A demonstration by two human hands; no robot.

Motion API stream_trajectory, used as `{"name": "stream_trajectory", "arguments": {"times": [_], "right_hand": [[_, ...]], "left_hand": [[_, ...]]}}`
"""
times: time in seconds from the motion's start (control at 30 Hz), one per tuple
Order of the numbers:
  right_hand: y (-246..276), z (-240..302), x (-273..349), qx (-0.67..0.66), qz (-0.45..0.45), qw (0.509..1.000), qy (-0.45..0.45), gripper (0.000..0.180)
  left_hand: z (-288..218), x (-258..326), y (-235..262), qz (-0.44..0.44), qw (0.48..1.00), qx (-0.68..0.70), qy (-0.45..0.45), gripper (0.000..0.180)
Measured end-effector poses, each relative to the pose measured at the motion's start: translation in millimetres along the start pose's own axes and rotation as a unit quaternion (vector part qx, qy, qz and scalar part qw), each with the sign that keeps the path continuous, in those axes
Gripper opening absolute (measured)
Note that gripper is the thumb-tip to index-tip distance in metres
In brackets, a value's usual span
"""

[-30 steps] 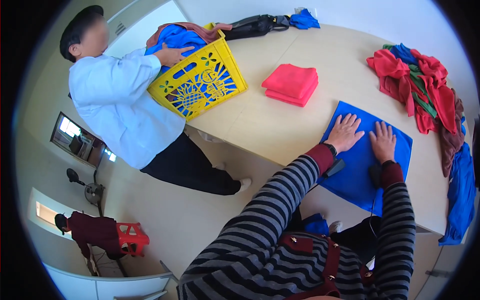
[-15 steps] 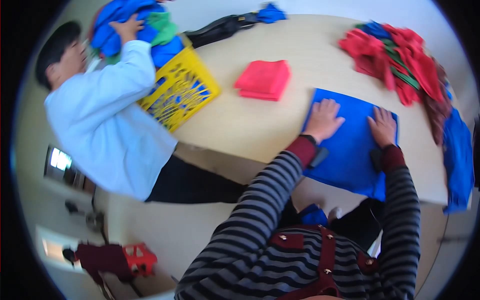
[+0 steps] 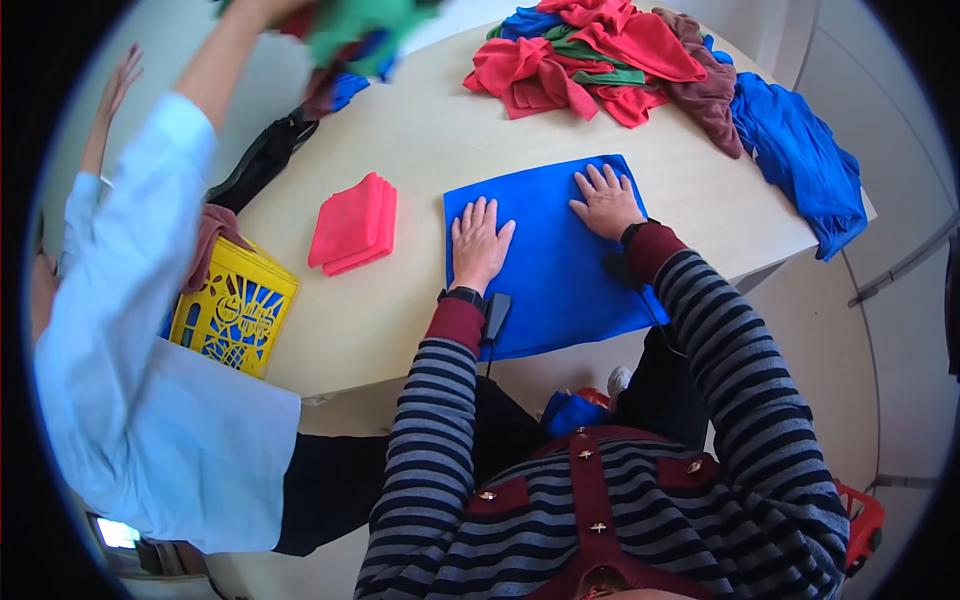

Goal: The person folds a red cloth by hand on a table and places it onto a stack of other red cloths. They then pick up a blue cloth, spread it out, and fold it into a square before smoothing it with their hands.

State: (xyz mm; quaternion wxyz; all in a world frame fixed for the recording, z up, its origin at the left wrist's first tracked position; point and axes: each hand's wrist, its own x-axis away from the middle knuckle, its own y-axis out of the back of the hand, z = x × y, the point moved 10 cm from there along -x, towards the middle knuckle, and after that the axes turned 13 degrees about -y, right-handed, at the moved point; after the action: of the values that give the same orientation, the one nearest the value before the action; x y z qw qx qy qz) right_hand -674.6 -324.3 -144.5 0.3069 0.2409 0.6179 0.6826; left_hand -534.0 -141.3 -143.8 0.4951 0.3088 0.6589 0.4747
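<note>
A blue cloth (image 3: 545,275) is spread flat on the table, its near edge hanging a little past the table's edge. On its left part lies my left hand (image 3: 480,245), palm down with fingers stretched out. My right hand (image 3: 608,203) presses flat near the cloth's far right corner, fingers spread. Each wrist wears a dark band with a small dark device. To the left of the blue cloth sits a small stack of folded red cloths (image 3: 352,225).
Red, green and brown cloths (image 3: 600,60) are heaped at the far side; a crumpled blue cloth (image 3: 800,160) droops over the right edge. A co-worker's light-blue sleeve (image 3: 150,250) reaches up at left, green and dark cloths (image 3: 365,30) near that hand. A yellow crate (image 3: 235,310) stands below.
My view has swung to the right. The co-worker's armful of cloths has left the top of the yellow crate and spread toward the table's far side. My hands stay flat on the blue cloth.
</note>
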Motion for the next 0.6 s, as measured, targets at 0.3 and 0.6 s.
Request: {"name": "stream_trajectory", "arguments": {"times": [0.3,0.6], "right_hand": [[-3.0,3.3,6.3,0.005,-0.017,1.0,0.01,0.067],[3.1,13.9,-12.6,0.042,0.042,0.998,0.009,0.066]], "left_hand": [[-0.3,4.4,-3.3,0.007,1.0,0.0,0.0,0.066],[3.0,0.1,-3.3,0.013,0.999,-0.03,0.003,0.062]]}}
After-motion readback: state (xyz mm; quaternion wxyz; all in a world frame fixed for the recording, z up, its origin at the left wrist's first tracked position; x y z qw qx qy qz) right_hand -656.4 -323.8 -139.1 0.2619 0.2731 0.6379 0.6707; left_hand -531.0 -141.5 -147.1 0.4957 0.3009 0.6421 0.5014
